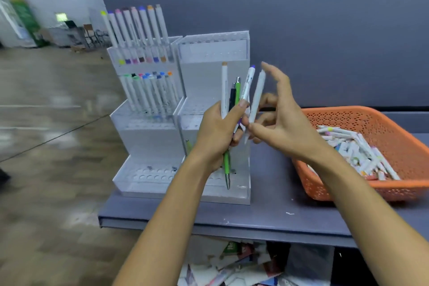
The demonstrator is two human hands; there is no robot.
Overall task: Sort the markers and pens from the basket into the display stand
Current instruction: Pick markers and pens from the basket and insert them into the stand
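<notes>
My left hand (217, 132) grips a bundle of pens and markers (234, 95) upright in front of the right display stand (213, 53): a green pen, a dark pen and white markers. My right hand (282, 118) pinches one white marker (257, 97) at the right of the bundle, its other fingers spread. The left display stand (144, 137) holds two rows of white markers with coloured caps (139, 32). The orange basket (362, 118) at the right holds several more markers (357, 151).
Both stands and the basket sit on a grey shelf (267, 213) backed by a grey panel (325, 30). Empty holes show in the stands' lowest tier (151, 174). Papers lie below the shelf (234, 264). Open floor lies to the left.
</notes>
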